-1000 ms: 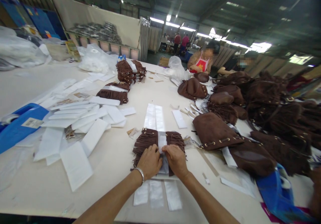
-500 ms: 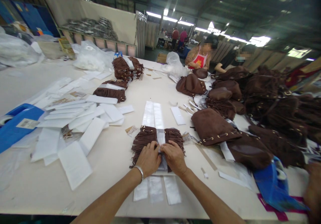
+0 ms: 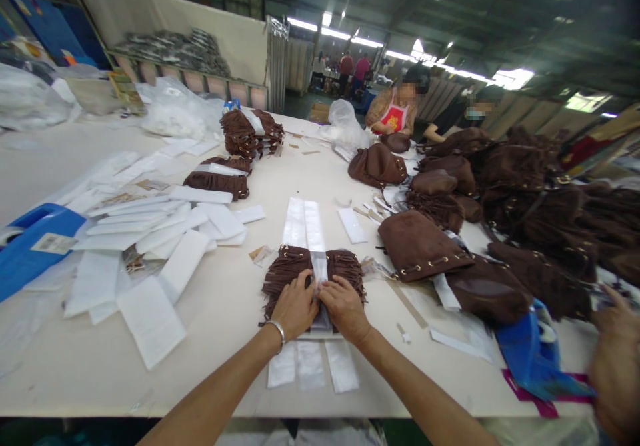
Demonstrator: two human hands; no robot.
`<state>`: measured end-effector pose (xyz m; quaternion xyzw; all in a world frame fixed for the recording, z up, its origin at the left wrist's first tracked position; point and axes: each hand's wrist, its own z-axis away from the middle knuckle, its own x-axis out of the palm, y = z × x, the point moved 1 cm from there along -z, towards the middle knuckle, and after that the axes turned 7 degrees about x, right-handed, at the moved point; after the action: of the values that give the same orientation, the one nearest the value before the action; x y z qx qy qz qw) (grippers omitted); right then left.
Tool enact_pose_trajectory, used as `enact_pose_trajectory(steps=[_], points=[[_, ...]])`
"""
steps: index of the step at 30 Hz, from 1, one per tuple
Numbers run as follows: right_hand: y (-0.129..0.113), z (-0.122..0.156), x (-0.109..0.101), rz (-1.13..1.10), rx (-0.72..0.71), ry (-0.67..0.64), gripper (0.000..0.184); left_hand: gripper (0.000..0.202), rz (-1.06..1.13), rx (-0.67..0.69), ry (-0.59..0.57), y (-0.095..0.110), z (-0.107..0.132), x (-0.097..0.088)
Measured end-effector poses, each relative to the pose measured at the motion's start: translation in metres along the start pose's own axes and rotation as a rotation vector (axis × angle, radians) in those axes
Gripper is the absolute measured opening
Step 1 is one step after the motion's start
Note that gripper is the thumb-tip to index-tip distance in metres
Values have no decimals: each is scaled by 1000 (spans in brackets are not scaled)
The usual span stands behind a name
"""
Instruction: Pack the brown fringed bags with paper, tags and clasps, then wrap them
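A brown fringed bag (image 3: pixel 290 269) with metal eyelets lies flat on the table before me. A translucent white wrapping strip (image 3: pixel 319 266) runs across its middle, between the two fringed halves. My left hand (image 3: pixel 296 305), with a silver bracelet at the wrist, rests on the bag's near part, its fingers bent and closed at the strip. My right hand (image 3: pixel 345 309) meets it from the other side, fingertips pressed together on the same strip. Beyond the bag, white strips (image 3: pixel 296 223) stick out from under it, and more strips (image 3: pixel 341 366) stick out on the near side.
White foam sheets (image 3: pixel 153 323) spread over the left, beside a blue tape dispenser (image 3: pixel 37 243). Wrapped fringed bags (image 3: pixel 217 183) lie farther back. Brown bags (image 3: pixel 425 246) heap up at right, near another blue dispenser (image 3: pixel 525 353) and a co-worker's hand (image 3: pixel 615 346). Two people work opposite.
Both hands stay at the middle of the bag with only small finger shifts. The view has tilted slightly; the co-worker's hand at the right edge shows more.
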<state>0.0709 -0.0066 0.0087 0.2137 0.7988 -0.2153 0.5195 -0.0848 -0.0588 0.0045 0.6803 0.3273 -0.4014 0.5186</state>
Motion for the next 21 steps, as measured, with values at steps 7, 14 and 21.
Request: enact_pose_trajectory(steps=[7,14,21], points=[[-1,6,2,28,2,-12,13,53,-1,-7,38,-2,0,5],[-6,10,2,85,0,-31,12,67,0,-27,133,0,3,10],[-10,13,0,104,33,-18,12,41,-39,66,207,6,10,11]])
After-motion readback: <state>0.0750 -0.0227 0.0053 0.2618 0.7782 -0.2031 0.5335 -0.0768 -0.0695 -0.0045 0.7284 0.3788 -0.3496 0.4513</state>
